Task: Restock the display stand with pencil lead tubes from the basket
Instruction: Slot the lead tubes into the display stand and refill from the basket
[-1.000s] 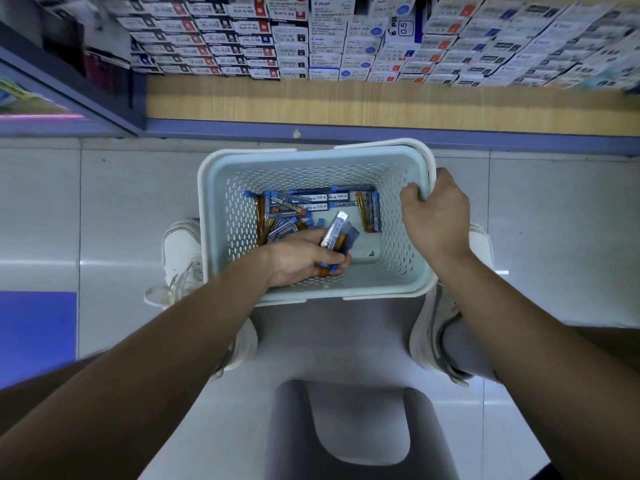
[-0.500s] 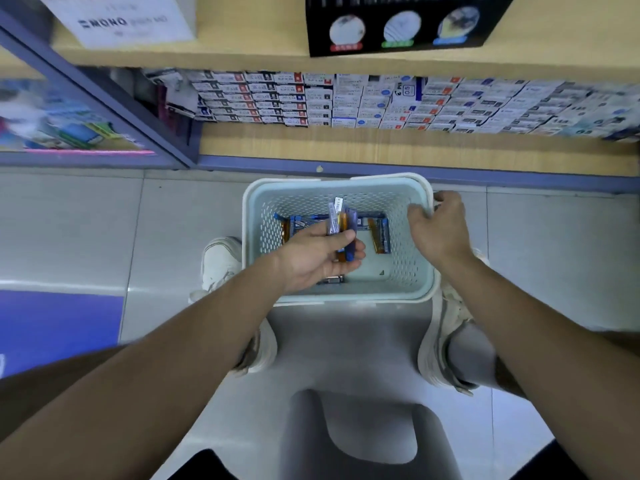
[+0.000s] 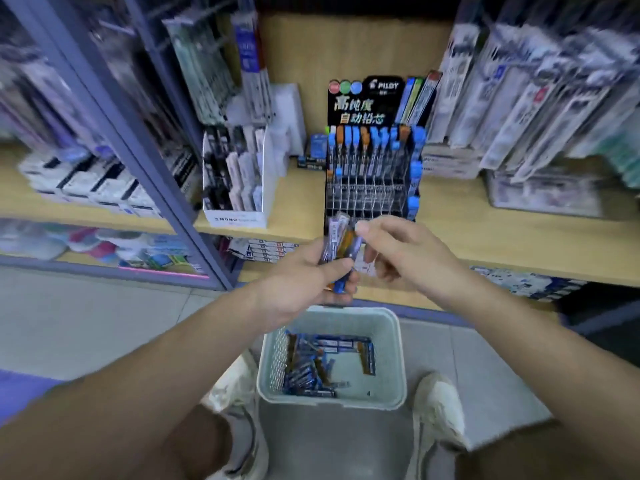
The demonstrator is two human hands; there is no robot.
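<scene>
Left hand (image 3: 300,272) clasps the lead tubes (image 3: 340,238); right hand (image 3: 406,251) pinches their upper ends.

Stationery aisle fittings and stock, not task items.
Wooden shelf (image 3: 485,230) carried a white MONO box (image 3: 239,216) of dark packs; carded packs (image 3: 519,98) stood at right, glass cabinet (image 3: 138,161) at left, small boxes (image 3: 266,249) lay below, over a tiled floor (image 3: 104,323).

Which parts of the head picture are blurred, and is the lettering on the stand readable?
Head view: motion blur smears the shelf goods, worst toward the edges; the stand lettering reads, though soft; the tubes in the left hand are smeared; light dim, bluish.
</scene>
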